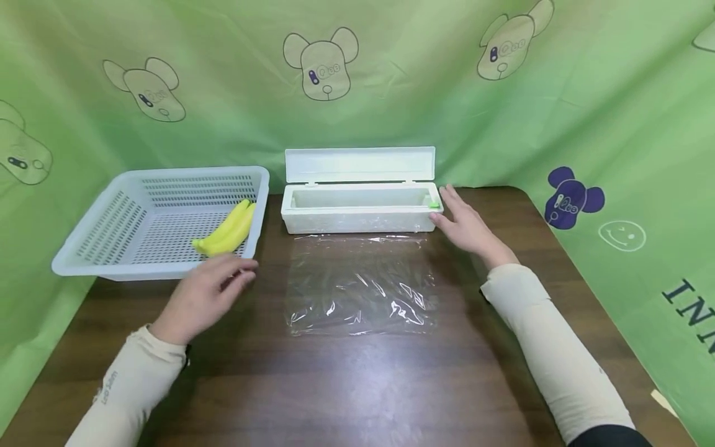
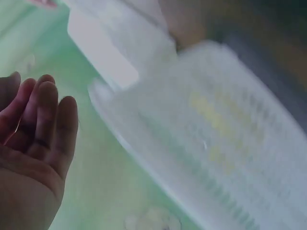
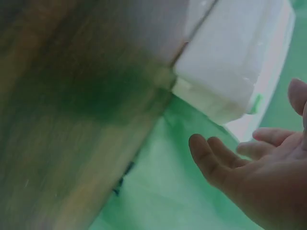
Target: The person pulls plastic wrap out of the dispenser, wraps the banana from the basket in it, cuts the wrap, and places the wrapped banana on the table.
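Observation:
A white plastic-wrap dispenser box (image 1: 357,221) stands at the back of the table with its lid (image 1: 360,165) raised. From its front a sheet of clear plastic wrap (image 1: 360,288) lies spread on the wood. At the box's right end is my right hand (image 1: 466,226), fingers extended; whether it touches the box I cannot tell. My left hand (image 1: 203,292), loosely bent and holding nothing, hovers by the near right corner of a pale plastic basket (image 1: 125,270). Yellow bananas (image 1: 229,231) lie inside the basket, along its right side.
The dark wooden table (image 1: 357,385) carries all of this. A green cloth (image 1: 391,112) printed with cartoon heads hangs behind and around it. A small green piece (image 1: 433,205) sits at the box's right end.

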A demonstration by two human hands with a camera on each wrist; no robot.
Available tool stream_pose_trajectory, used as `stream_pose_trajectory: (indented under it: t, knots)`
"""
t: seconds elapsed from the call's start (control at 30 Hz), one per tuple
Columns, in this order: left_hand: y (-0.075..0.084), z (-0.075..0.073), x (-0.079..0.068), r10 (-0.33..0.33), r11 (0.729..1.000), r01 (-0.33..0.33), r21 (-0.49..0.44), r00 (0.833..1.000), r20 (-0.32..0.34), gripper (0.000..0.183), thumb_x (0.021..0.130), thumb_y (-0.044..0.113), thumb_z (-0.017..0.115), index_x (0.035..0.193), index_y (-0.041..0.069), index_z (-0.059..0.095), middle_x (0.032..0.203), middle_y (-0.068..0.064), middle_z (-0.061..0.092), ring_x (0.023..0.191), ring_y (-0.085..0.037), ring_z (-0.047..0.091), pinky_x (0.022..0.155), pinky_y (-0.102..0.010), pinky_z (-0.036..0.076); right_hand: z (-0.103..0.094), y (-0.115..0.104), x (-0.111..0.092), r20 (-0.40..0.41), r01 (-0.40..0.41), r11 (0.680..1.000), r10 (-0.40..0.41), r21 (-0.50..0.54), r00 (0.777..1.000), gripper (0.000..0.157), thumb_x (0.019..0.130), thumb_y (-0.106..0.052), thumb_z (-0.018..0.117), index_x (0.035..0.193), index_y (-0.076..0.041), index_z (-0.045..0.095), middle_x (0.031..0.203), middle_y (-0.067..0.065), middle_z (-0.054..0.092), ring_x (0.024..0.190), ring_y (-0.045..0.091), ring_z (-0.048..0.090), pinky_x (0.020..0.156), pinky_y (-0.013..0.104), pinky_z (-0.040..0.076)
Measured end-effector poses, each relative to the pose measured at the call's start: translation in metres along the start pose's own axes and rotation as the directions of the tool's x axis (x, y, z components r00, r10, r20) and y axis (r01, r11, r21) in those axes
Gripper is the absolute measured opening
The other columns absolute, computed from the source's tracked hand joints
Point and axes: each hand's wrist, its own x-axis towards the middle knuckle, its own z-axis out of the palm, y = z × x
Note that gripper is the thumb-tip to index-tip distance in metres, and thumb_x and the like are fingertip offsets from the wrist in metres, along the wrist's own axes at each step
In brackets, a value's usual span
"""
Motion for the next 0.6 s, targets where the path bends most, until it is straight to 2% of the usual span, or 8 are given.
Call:
stream_pose_trajectory:
  t: [0.07,0.13,0.23,0.33,0.4,0.47,0.6]
  knots:
    - [-0.009,-0.015,0.009,-0.11,0.994,0.111,-0.004,0.993,0.041,0.027,0.091,0.024,0.064,0.115,0.01,0.065,0.11,-0.004,0.064,0.105,-0.025,0.057,0.088,-0.047,0.043,0.003,0.003,0.007,0.015,-0.002,1.0,0.002,0.011,1.0,0.071,0.098,-0.042,0.045,0.151,-0.007,0.013,0.156,0.009,0.002,0.141,0.032,0.007,0.111,0.05,0.01]
    - [-0.02,-0.033,0.02,-0.221,0.975,0.223,-0.008,0.971,0.088,0.036,0.093,0.033,0.06,0.122,0.011,0.062,0.118,-0.008,0.061,0.11,-0.03,0.054,0.091,-0.051,0.04,0.006,0.005,0.013,0.023,-0.016,1.0,0.016,0.021,1.0,0.069,0.099,-0.043,0.043,0.151,-0.007,0.014,0.156,0.007,0.003,0.141,0.03,0.007,0.111,0.048,0.01]
    - [-0.04,-0.061,0.039,-0.354,0.933,0.36,-0.004,0.92,0.17,0.051,0.093,0.046,0.055,0.131,0.011,0.055,0.126,-0.013,0.056,0.111,-0.033,0.052,0.09,-0.055,0.04,0.008,0.006,0.018,0.032,-0.051,0.998,0.049,0.035,0.998,0.068,0.099,-0.045,0.041,0.15,-0.006,0.017,0.156,0.006,0.006,0.14,0.03,0.01,0.111,0.047,0.01]
    - [-0.066,-0.081,0.064,-0.403,0.911,0.411,0.024,0.878,0.258,0.066,0.089,0.055,0.055,0.137,0.011,0.048,0.132,-0.016,0.052,0.113,-0.035,0.051,0.091,-0.057,0.038,0.008,0.008,0.019,0.03,-0.081,0.996,0.08,0.034,0.996,0.068,0.099,-0.046,0.041,0.15,-0.006,0.019,0.156,0.005,0.009,0.14,0.033,0.012,0.111,0.047,0.01]
    - [-0.081,-0.089,0.082,-0.422,0.902,0.428,0.065,0.838,0.345,0.076,0.085,0.06,0.056,0.14,0.01,0.044,0.134,-0.018,0.049,0.117,-0.037,0.048,0.093,-0.059,0.036,0.007,0.009,0.018,0.03,-0.09,0.995,0.089,0.03,0.996,0.068,0.098,-0.046,0.041,0.15,-0.007,0.019,0.156,0.006,0.009,0.139,0.034,0.013,0.111,0.048,0.011]
    - [-0.095,-0.092,0.097,-0.422,0.901,0.42,0.109,0.79,0.444,0.083,0.083,0.062,0.058,0.142,0.008,0.039,0.137,-0.02,0.045,0.12,-0.04,0.044,0.095,-0.06,0.033,0.007,0.01,0.018,0.036,-0.091,0.996,0.09,0.021,0.995,0.069,0.098,-0.047,0.041,0.15,-0.007,0.018,0.156,0.007,0.008,0.139,0.035,0.012,0.111,0.048,0.011]
    - [-0.116,-0.085,0.113,-0.414,0.906,0.374,0.2,0.673,0.613,0.093,0.079,0.064,0.061,0.143,0.002,0.034,0.135,-0.03,0.042,0.121,-0.047,0.041,0.093,-0.063,0.034,0.009,0.01,0.021,0.061,-0.075,0.997,0.074,0.012,0.995,0.071,0.098,-0.048,0.042,0.15,-0.007,0.017,0.155,0.01,0.007,0.139,0.036,0.012,0.111,0.048,0.011]
